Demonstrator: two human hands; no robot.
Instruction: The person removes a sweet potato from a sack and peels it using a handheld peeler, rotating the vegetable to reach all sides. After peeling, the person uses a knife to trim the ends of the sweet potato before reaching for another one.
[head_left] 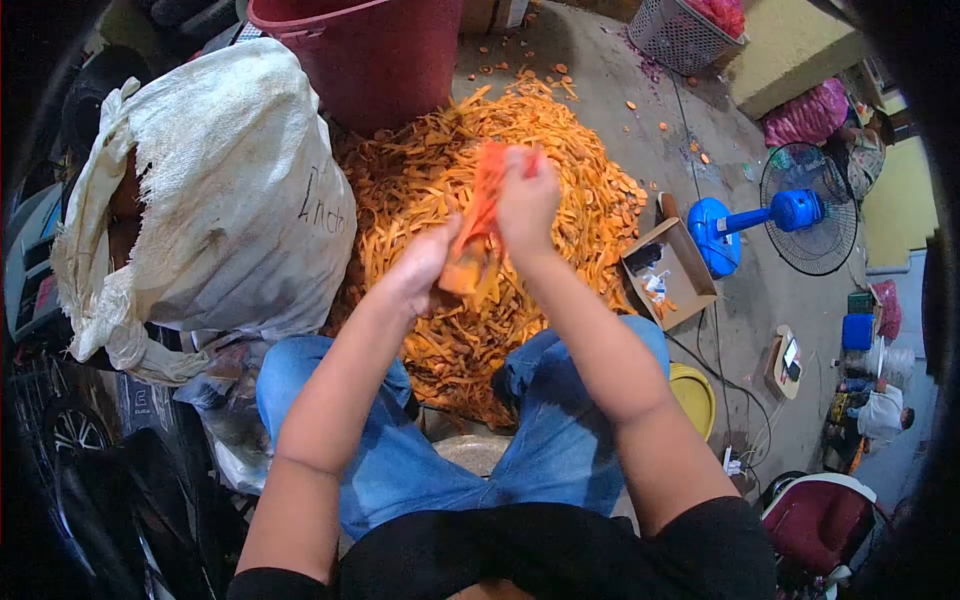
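Over a large heap of orange peelings point(575, 190), my two hands work close together. My left hand point(425, 262) is closed around a thick carrot point(460, 275), whose blunt orange end points toward me. My right hand point(528, 205) is closed on a red peeler point(533, 163) just above the carrot. A red-orange smear lies between the hands, so the peeler's blade and the carrot's far end are blurred.
A white woven sack point(240, 190) stands left, beside a dark red tub point(370, 65). To the right are an open cardboard box point(672, 270), a blue fan point(797, 210) and a yellow lid point(693, 400). Cables cross the floor. A person point(880, 412) is far right.
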